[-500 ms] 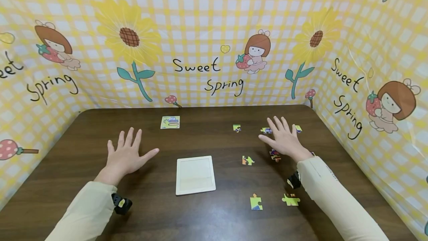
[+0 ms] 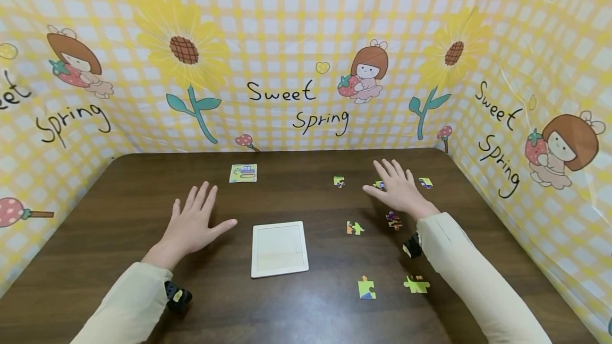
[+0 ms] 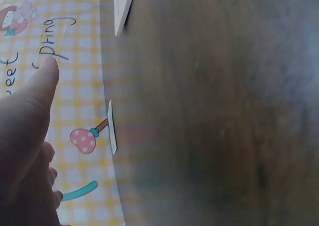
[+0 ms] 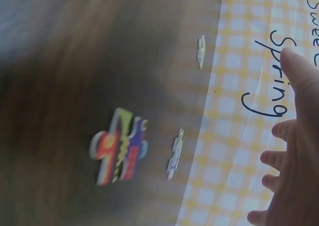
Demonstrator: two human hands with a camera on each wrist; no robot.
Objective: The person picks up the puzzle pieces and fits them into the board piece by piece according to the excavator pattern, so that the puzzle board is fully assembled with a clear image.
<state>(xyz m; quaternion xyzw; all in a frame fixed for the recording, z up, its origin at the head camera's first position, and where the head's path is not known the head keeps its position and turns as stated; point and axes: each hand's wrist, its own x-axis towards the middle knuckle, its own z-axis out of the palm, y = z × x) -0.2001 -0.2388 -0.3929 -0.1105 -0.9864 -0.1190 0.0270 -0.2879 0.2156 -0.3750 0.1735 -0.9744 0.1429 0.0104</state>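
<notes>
My left hand (image 2: 191,224) hovers over the table with fingers spread, just left of a shallow white square puzzle tray (image 2: 255,251). It holds nothing. My right hand (image 2: 400,193), fingers straight and also holding nothing, hangs above several jigsaw pieces at the right. One piece (image 2: 380,185) is partly covered by its fingers, and a red and purple piece (image 2: 394,221) lies by the wrist. Between the tray and this hand is a green and orange piece (image 2: 355,228). The right wrist view shows the colourful piece (image 4: 122,149) flat on the wood.
A small square picture card (image 2: 243,173) lies toward the back left of the brown table (image 2: 306,312). Other pieces sit at the back (image 2: 339,180), back right (image 2: 425,182) and near right (image 2: 366,289). A checked cloth (image 2: 287,41) encloses the back and sides.
My left hand has shifted right, closer to the tray. My right hand has drifted left and slightly farther away, uncovering more of the back right piece. Tray, card and pieces stay put.
</notes>
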